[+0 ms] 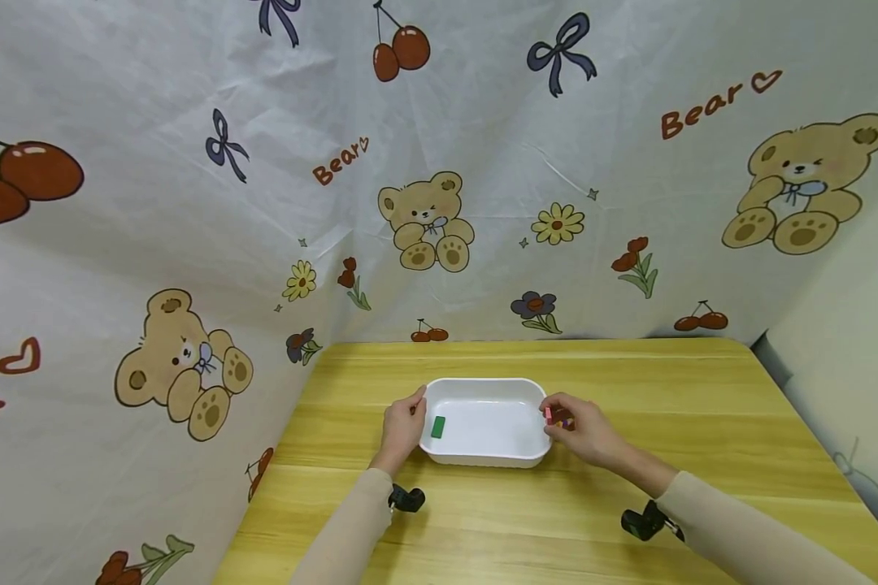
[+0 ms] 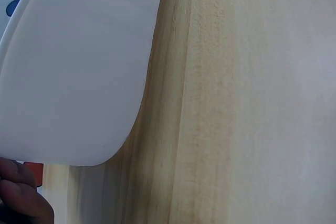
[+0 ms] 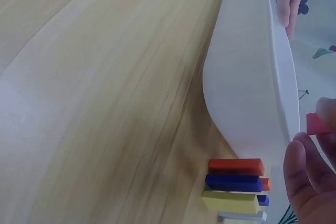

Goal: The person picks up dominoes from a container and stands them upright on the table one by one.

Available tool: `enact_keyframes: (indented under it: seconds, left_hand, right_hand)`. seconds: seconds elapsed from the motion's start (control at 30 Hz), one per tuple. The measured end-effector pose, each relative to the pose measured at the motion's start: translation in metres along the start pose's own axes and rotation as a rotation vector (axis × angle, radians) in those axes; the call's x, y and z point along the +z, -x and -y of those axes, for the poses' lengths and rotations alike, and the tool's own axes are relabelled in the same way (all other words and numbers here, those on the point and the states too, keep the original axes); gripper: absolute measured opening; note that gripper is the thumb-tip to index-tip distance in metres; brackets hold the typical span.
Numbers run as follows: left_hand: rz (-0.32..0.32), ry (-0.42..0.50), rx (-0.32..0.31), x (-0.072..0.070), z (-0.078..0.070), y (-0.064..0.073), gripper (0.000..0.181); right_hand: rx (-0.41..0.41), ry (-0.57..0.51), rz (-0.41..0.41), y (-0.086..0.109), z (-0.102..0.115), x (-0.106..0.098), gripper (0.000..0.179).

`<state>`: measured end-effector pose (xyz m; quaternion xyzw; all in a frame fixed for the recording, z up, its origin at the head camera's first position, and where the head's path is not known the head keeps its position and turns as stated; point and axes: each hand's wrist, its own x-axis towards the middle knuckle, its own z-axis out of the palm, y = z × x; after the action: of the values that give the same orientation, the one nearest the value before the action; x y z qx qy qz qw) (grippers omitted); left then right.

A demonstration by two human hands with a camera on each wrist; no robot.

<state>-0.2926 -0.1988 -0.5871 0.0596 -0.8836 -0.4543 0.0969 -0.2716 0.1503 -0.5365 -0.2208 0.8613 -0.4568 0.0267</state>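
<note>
A white plastic tray (image 1: 483,461) sits on the table, with a green block (image 1: 437,426) lying inside near its left end. My left hand (image 1: 402,426) grips the tray's left end at the rim; in the left wrist view only its curled fingers (image 2: 23,198) show, beside the tray's corner. Between thumb and fingers my right hand (image 1: 584,429) pinches a pink block (image 3: 316,124), right at the tray's right rim. Below that hand, an orange-red block (image 3: 235,167), a blue block (image 3: 233,183) and a yellow block (image 3: 230,203) stand in a row outside the tray.
A pale grey block (image 3: 242,216) lies at the end of the row, with more small blocks partly hidden behind. The wood-grain table (image 1: 673,390) extends around the tray. A cloth printed with bears (image 1: 428,227) hangs behind and to the left.
</note>
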Motion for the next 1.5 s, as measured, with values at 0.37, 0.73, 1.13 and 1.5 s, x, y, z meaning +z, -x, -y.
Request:
enact_keyframes:
  seconds: [0.37, 0.73, 1.13, 1.5]
  left_hand:
    - [0.003, -0.004, -0.013, 0.000, 0.001, 0.000, 0.036]
    - [0.007, -0.019, -0.016, 0.000, 0.001, -0.001, 0.036]
    - [-0.003, -0.031, 0.003, -0.001, 0.000, -0.001, 0.035]
    - [0.000, -0.017, -0.004, 0.000, 0.000, -0.002, 0.035]
  right_hand:
    - [0.059, 0.040, -0.066, 0.011, -0.007, -0.012, 0.026]
    - [0.078, 0.057, -0.120, 0.021, -0.022, -0.024, 0.027]
    - [0.156, 0.082, -0.130, 0.026, -0.042, -0.030, 0.033]
    - [0.214, 0.060, -0.112, 0.026, -0.059, -0.021, 0.031]
